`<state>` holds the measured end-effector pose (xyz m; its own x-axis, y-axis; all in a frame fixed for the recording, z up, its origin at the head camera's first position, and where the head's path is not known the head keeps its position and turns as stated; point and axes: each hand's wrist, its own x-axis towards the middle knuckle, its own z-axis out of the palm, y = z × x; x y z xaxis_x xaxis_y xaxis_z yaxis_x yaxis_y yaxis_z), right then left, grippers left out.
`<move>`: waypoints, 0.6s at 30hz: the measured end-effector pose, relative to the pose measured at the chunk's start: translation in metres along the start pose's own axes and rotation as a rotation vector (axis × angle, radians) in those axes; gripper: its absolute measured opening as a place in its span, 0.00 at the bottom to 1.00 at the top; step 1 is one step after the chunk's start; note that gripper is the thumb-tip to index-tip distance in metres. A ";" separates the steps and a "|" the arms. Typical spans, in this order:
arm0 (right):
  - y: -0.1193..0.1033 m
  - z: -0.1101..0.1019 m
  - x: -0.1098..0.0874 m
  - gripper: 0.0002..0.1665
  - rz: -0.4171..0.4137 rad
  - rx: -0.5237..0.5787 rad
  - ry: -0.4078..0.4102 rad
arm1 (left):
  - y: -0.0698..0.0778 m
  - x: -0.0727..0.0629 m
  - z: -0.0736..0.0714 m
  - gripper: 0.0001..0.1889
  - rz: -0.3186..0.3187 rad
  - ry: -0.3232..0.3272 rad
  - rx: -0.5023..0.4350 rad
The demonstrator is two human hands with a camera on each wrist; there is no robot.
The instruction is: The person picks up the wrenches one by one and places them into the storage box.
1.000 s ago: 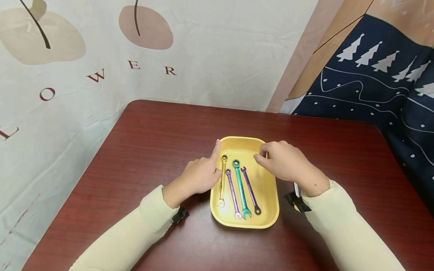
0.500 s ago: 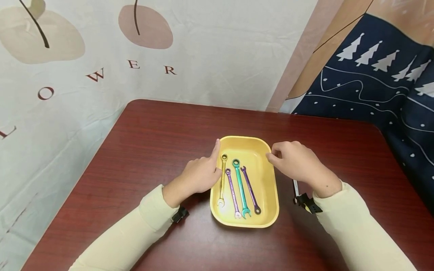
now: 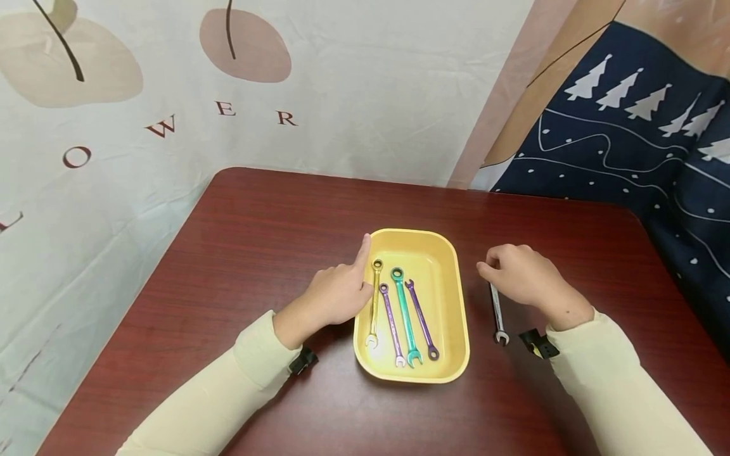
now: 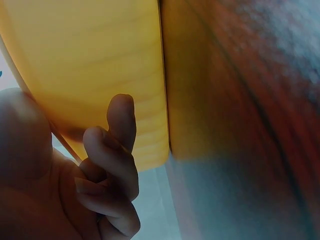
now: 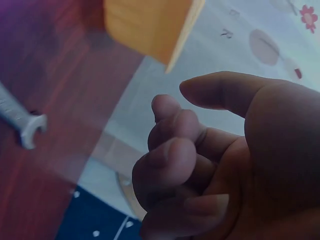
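Note:
A yellow plastic tray holds a gold wrench, a light purple wrench, a green wrench and a dark purple wrench. At the tray's left side, my left hand grips the rim: thumb over the edge, index finger stretched along it, other fingers curled against the outer wall. To the right of the tray, my right hand hovers with loosely bent fingers and holds nothing. Beneath it a silver wrench lies on the table, its upper end hidden by the hand.
The dark red wooden table carries the tray near its middle. Behind it hangs a pale printed cloth, with a navy cloth with white trees at the right. A black strap is on the right wrist.
My right hand has moved right, from over the tray's right rim to above the silver wrench, more of which now shows. My left hand and the tray stay put.

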<state>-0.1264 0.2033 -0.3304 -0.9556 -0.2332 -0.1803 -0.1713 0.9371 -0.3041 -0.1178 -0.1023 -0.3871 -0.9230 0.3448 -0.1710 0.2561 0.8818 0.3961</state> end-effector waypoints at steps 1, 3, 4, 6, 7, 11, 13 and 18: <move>0.003 0.001 0.000 0.16 0.008 0.000 -0.007 | 0.000 0.000 0.000 0.46 0.000 0.000 0.001; 0.008 0.003 0.000 0.16 0.021 -0.004 -0.017 | 0.000 0.000 0.000 0.46 -0.001 -0.001 0.001; 0.010 0.004 0.000 0.16 0.026 -0.004 -0.021 | 0.000 0.000 0.000 0.46 -0.001 -0.002 0.002; 0.014 0.006 0.000 0.17 0.031 -0.005 -0.023 | 0.000 0.000 0.000 0.46 -0.001 0.001 0.002; 0.016 0.008 0.000 0.16 0.033 -0.004 -0.022 | 0.000 0.000 0.000 0.46 -0.001 0.002 0.001; 0.021 0.012 0.000 0.16 0.051 0.003 -0.034 | -0.001 0.000 0.001 0.46 0.000 0.004 -0.005; 0.024 0.014 0.001 0.17 0.057 0.002 -0.039 | -0.001 -0.001 0.001 0.46 0.001 0.004 -0.007; 0.029 0.018 0.001 0.20 0.064 -0.018 -0.047 | -0.001 0.000 0.001 0.46 0.004 0.010 -0.005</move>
<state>-0.1277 0.2258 -0.3566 -0.9523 -0.1845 -0.2431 -0.1152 0.9549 -0.2738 -0.1175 -0.1029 -0.3889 -0.9249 0.3447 -0.1605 0.2579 0.8788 0.4015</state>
